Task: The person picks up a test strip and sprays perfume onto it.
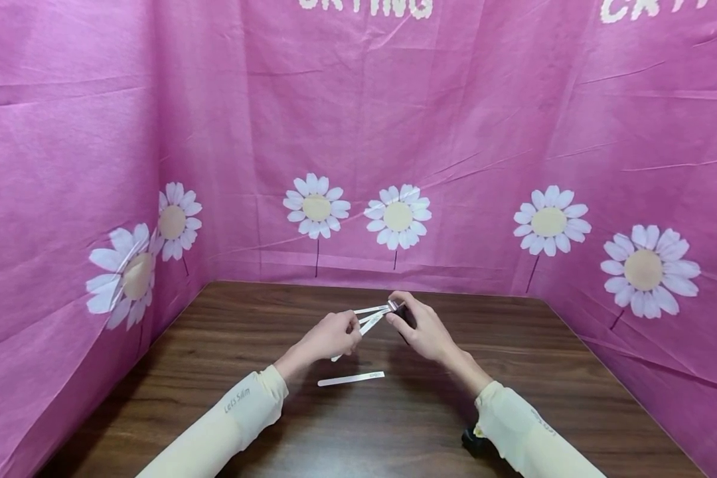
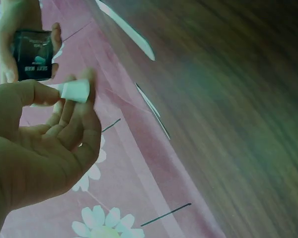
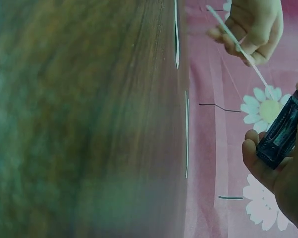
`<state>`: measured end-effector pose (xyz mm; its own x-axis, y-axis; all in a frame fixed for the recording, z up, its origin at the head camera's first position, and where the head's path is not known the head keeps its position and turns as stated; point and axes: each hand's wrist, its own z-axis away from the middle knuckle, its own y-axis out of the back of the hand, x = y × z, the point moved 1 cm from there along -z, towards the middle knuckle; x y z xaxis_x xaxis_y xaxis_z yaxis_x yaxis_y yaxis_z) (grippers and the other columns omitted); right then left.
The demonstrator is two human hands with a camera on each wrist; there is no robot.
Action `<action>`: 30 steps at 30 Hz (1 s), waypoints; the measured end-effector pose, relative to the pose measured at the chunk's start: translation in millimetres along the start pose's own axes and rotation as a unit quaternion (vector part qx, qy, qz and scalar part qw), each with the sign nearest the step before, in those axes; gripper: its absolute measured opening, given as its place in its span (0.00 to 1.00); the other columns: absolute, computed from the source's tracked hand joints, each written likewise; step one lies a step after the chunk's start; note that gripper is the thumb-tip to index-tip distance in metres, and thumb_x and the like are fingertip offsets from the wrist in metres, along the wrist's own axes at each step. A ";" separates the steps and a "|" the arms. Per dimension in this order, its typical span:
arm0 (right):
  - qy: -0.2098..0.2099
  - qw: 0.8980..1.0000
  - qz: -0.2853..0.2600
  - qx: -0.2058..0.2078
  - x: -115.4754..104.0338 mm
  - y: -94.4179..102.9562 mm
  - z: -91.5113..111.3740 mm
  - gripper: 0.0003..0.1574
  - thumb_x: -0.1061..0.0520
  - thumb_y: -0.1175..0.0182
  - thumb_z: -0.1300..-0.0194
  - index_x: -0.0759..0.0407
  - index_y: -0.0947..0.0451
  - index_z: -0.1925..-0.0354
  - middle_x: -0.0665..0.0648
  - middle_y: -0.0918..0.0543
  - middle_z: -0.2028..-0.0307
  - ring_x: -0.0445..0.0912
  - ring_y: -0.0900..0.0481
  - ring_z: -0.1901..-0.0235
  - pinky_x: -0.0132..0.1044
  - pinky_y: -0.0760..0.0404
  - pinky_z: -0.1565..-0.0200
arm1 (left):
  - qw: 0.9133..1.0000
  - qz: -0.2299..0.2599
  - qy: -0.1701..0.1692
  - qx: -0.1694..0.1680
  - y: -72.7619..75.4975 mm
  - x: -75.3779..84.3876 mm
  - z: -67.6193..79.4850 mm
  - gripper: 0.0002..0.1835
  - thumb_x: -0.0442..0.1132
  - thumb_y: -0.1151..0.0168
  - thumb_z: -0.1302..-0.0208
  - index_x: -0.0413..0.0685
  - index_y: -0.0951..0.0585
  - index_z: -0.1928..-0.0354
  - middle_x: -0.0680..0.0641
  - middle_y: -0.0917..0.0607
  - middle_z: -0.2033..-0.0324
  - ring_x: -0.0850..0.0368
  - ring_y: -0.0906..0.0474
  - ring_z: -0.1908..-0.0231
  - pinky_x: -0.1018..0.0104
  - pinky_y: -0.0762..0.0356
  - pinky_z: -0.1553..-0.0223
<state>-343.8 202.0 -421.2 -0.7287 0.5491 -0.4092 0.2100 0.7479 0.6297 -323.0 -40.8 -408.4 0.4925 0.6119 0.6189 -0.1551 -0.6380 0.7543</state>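
My left hand [image 1: 334, 335] pinches one end of a white paper test strip [image 2: 75, 90] between thumb and finger. The strip [image 3: 238, 44] slants toward a small dark perfume bottle [image 3: 280, 131], which my right hand [image 1: 425, 330] grips. In the left wrist view, pale lettering shows on the flat face of the bottle [image 2: 34, 54]. From the head, its silvery top [image 1: 392, 305] overlaps the far ends of several white strips. Another printed strip [image 1: 350, 379] lies on the table, nearer the body.
Partly behind the right sleeve, a small black object [image 1: 477, 443] sits on the brown wooden table [image 1: 263, 411]. Pink cloth [image 1: 466, 119] printed with white daisies walls in the back and both sides.
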 end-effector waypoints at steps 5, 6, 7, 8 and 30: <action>-0.006 1.000 0.013 -0.010 -1.5 -2.3 2.1 0.25 0.43 0.36 0.30 0.41 0.29 0.38 0.44 0.19 0.57 0.42 0.22 0.59 0.46 0.24 0.57 | 0.999 0.037 0.006 0.020 3.4 3.3 0.1 0.02 0.35 0.42 0.34 0.45 0.23 0.63 0.52 0.19 0.78 0.55 0.19 0.79 0.68 0.29 0.82; -0.005 1.000 0.015 -0.010 -2.0 -2.7 2.6 0.25 0.43 0.36 0.30 0.41 0.29 0.38 0.45 0.19 0.57 0.42 0.23 0.59 0.46 0.24 0.57 | 0.999 0.030 0.006 0.028 4.0 3.8 0.2 0.01 0.35 0.42 0.34 0.45 0.22 0.62 0.53 0.19 0.79 0.58 0.21 0.80 0.67 0.29 0.81; -0.006 1.000 0.019 -0.012 -2.3 -3.1 3.0 0.25 0.43 0.36 0.30 0.40 0.29 0.39 0.44 0.20 0.57 0.42 0.23 0.60 0.45 0.24 0.58 | 0.999 0.021 0.005 0.035 4.6 4.2 0.2 0.02 0.35 0.42 0.33 0.46 0.22 0.62 0.54 0.20 0.79 0.61 0.23 0.81 0.67 0.30 0.80; -0.007 1.000 0.025 -0.014 -2.8 -3.4 3.4 0.25 0.42 0.36 0.30 0.40 0.29 0.39 0.44 0.20 0.57 0.42 0.23 0.61 0.45 0.24 0.59 | 0.999 0.015 0.007 0.041 5.3 4.7 0.1 0.02 0.35 0.42 0.32 0.46 0.21 0.62 0.55 0.21 0.79 0.62 0.25 0.81 0.67 0.30 0.79; 0.013 0.994 0.105 -0.027 -3.2 -5.5 3.1 0.27 0.42 0.37 0.32 0.43 0.28 0.38 0.43 0.23 0.60 0.43 0.27 0.66 0.42 0.27 0.68 | 0.997 0.002 -0.029 0.072 11.4 4.1 -2.0 0.05 0.31 0.43 0.28 0.43 0.19 0.56 0.55 0.25 0.78 0.62 0.30 0.78 0.64 0.30 0.73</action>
<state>-340.7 197.3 -425.4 -0.6896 0.6801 -0.2486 0.3246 0.5973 0.7334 -324.4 -44.6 -396.8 0.5412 0.5844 0.6047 -0.0351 -0.7028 0.7105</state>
